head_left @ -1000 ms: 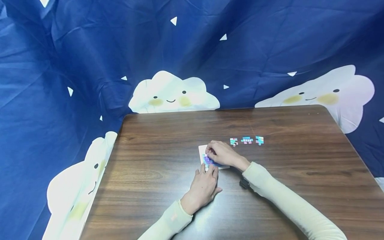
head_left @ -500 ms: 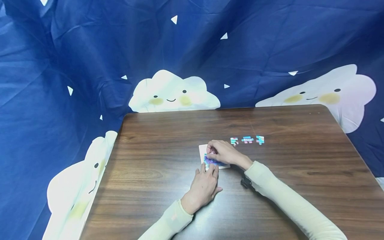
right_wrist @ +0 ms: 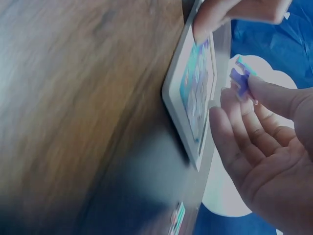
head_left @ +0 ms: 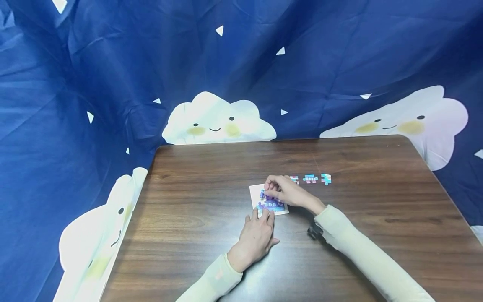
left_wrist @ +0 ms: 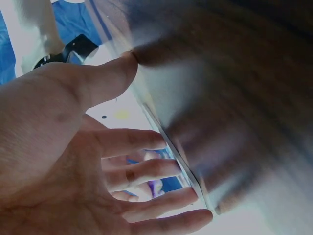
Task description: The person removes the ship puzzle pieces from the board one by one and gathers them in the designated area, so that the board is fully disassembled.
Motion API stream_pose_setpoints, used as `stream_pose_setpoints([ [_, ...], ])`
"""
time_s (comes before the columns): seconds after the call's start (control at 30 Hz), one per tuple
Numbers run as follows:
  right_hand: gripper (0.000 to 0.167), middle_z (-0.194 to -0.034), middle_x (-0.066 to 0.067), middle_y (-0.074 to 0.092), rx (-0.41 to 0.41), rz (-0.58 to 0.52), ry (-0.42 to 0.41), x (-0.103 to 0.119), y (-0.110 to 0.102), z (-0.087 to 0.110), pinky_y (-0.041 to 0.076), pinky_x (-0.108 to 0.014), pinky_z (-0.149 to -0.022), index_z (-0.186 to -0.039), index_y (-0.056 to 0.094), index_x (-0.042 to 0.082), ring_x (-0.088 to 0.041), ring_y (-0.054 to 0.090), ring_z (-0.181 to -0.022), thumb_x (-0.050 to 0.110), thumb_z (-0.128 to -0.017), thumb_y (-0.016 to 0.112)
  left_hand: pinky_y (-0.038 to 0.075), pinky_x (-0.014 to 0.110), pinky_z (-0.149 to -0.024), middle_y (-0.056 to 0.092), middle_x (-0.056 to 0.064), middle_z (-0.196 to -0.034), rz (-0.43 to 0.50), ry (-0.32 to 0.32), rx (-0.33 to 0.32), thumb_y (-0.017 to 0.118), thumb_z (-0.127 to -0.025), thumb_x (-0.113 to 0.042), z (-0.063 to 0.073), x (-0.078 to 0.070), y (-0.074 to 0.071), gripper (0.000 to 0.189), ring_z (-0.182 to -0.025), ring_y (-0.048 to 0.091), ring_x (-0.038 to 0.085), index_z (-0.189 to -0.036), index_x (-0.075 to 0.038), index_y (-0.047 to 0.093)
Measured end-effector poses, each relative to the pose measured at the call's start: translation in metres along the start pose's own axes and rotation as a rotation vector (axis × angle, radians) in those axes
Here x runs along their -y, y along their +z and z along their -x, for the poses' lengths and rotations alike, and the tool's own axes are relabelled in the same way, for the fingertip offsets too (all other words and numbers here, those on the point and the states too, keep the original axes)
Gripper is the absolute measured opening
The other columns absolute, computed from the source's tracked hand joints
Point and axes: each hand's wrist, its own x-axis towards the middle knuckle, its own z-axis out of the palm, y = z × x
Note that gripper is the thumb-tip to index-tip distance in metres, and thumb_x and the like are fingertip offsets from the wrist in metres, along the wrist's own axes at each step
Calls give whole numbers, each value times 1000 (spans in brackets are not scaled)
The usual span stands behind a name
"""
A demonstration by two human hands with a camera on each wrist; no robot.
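A small white-bordered jigsaw tray (head_left: 255, 191) lies on the table, with joined purple and blue pieces along its near side. My right hand (head_left: 289, 192) is over the tray's right part. Between thumb and fingers it pinches a purple jigsaw piece (right_wrist: 240, 84), held up clear of the tray in the right wrist view. My left hand (head_left: 255, 238) lies at the near edge with fingers extended, fingertips on the tray's border. In the left wrist view, the straight fingers (left_wrist: 146, 171) reach to the thin tray edge (left_wrist: 193, 181).
Three loose jigsaw pieces lie in a row beyond my right hand: one partly covered by it (head_left: 295, 180), a middle piece (head_left: 310, 179) and a right-hand piece (head_left: 326, 179). A blue cloth (head_left: 241, 54) with clouds hangs behind the brown table (head_left: 196, 176).
My right hand has shifted a little right, lifting the purple piece off the tray's left part and uncovering more joined pieces. My left hand has stayed in place.
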Motion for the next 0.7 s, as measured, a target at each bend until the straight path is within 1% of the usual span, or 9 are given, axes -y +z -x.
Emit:
stream_pose_setpoints([
  [0.13, 5, -87, -1, 72, -44, 22, 22, -6, -9, 6, 53, -23, -73, -102, 70, 11, -10, 64, -79, 15, -99, 71, 60, 50, -93, 60, 9, -140, -1, 1, -2, 64, -92, -68, 0, -1, 1, 84, -130, 61, 37, -150, -8, 55],
  [0.27, 5, -89, -4, 73, -84, 29, 54, -14, -16, 15, 54, -23, -68, -102, 71, 10, -14, 65, -76, 13, -99, 70, 60, 50, -92, 60, 9, -139, 11, 0, -8, 65, -91, -67, 0, 0, 1, 84, -129, 61, 37, -150, -8, 55],
  [0.37, 5, -89, -7, 74, -97, 17, 97, -17, -22, 22, 54, -24, -62, -103, 71, 9, -21, 67, -72, 13, -99, 70, 60, 50, -93, 60, 10, -139, 21, -4, -5, 66, -91, -66, 0, -1, 2, 84, -129, 61, 37, -150, -7, 55],
  [0.47, 6, -89, -9, 75, -109, 13, 127, -21, -26, 28, 55, -24, -60, -103, 71, 7, -25, 68, -71, 12, -99, 70, 60, 51, -93, 59, 10, -139, 24, -6, -1, 66, -91, -66, 0, -1, 2, 83, -130, 61, 37, -150, -7, 54],
  [0.57, 6, -88, -10, 75, -122, 14, 140, -25, -30, 33, 54, -25, -58, -103, 71, 6, -24, 67, -69, 9, -98, 71, 59, 51, -94, 59, 10, -139, 27, -2, -4, 65, -92, -66, 0, -1, 1, 83, -130, 61, 38, -150, -7, 54],
  [0.7, 4, -86, -9, 75, -137, 37, 147, -32, -34, 38, 52, -24, -55, -100, 71, 5, -20, 66, -65, 7, -97, 72, 59, 51, -94, 60, 10, -138, 25, 2, -8, 64, -92, -66, 0, -1, 1, 83, -130, 61, 38, -150, -7, 54],
])
